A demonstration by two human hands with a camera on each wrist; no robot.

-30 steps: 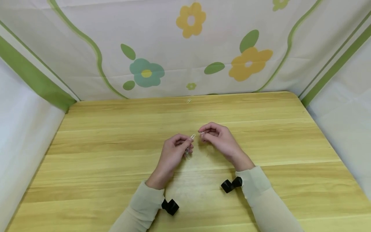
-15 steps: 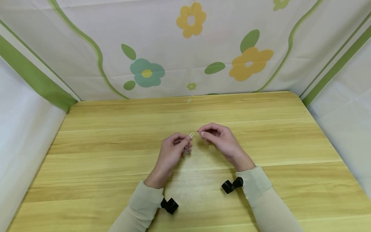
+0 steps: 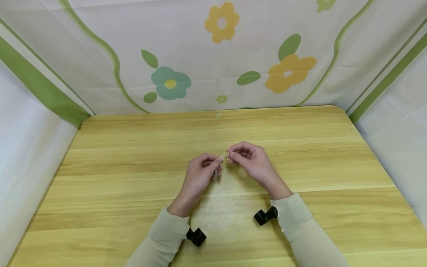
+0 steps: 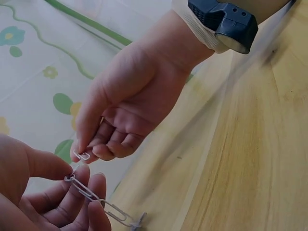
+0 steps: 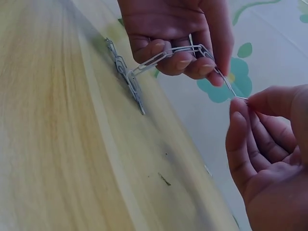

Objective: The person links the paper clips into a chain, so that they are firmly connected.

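Observation:
In the head view, my left hand (image 3: 200, 172) pinches a chain of white paper clips (image 3: 215, 174) between thumb and forefinger. One end clip sticks out past the fingertips, and the rest dangles below the hand. My right hand (image 3: 253, 163), just to the right, pinches a single paper clip (image 3: 229, 154) close to that end. In the left wrist view, linked clips (image 4: 115, 211) cross my left fingers, with the right hand's clip (image 4: 82, 156) just above. The hanging links (image 5: 126, 77) show in the right wrist view. Whether the two clips touch, I cannot tell.
Another paper clip (image 3: 218, 115) lies at the far edge of the wooden table (image 3: 116, 148). A white cloth with flowers (image 3: 200, 55) hangs behind it. Black cameras (image 3: 197, 237) are strapped to both wrists, and a small dark mark (image 5: 164, 179) shows on the tabletop.
The clip in my right hand has turned and now stands more upright between the fingertips. My left hand shifted slightly left, then back right, and the dangling chain swung.

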